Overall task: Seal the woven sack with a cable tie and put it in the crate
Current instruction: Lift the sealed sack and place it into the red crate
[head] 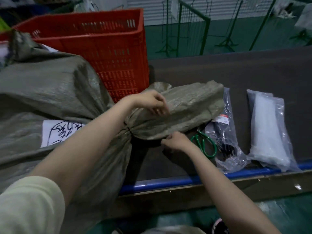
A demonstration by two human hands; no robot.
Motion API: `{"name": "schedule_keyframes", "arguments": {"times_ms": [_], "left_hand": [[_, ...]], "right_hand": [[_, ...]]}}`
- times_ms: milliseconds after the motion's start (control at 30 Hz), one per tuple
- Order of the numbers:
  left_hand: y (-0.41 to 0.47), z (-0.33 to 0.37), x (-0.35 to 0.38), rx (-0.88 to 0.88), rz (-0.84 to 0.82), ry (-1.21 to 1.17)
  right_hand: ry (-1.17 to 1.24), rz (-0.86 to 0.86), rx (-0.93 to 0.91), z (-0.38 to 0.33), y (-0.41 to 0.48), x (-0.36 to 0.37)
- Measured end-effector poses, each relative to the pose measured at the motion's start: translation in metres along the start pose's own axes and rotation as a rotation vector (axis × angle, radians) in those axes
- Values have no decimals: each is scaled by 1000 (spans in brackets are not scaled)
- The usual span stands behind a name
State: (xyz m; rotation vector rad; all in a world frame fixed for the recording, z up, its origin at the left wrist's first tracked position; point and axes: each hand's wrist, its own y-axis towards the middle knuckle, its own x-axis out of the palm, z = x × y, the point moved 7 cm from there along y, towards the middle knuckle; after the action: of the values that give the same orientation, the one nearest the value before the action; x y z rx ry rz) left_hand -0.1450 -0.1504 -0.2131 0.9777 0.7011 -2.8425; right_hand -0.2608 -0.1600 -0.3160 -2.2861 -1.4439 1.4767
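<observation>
A full grey-green woven sack (50,92) lies on the table at the left, a white label with black scribbles on its side. Its neck is gathered, and a black cable tie (128,130) circles it. The loose mouth of the sack (190,105) fans out to the right of the tie. My left hand (152,103) rests on top of that loose mouth, fingers curled into the fabric. My right hand (175,141) is under the mouth, fingers pinched at the end of a black strip that runs from the tie. A red plastic crate (108,48) stands behind the sack.
Green-handled scissors (205,144) lie just right of my right hand. Beside them are a clear bag of black cable ties (224,132) and a bag of white ones (266,130). A blue rail (168,181) edges the dark table top. Green wire racks stand beyond.
</observation>
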Motion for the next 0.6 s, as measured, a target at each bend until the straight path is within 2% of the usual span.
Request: {"name": "schedule_keyframes", "arguments": {"times_ms": [67, 133, 233, 300, 367, 467, 600], "left_hand": [[-16, -21, -40, -47, 185, 182], [-32, -46, -69, -175, 286, 533], [-61, -91, -84, -467, 141, 865], [-75, -110, -85, -566, 19, 979], [-79, -114, -84, -559, -8, 1028], [-89, -109, -102, -481, 110, 1012], [-111, -87, -152, -324, 363, 643]], "right_hand": [[164, -264, -25, -27, -9, 33], [271, -419, -17, -47, -15, 58], [405, -446, -21, -75, -18, 80], [563, -400, -40, -96, -17, 88], [733, -268, -74, -112, -14, 84], [877, -28, -106, -131, -8, 65], [863, 178, -193, -156, -3, 21]]}}
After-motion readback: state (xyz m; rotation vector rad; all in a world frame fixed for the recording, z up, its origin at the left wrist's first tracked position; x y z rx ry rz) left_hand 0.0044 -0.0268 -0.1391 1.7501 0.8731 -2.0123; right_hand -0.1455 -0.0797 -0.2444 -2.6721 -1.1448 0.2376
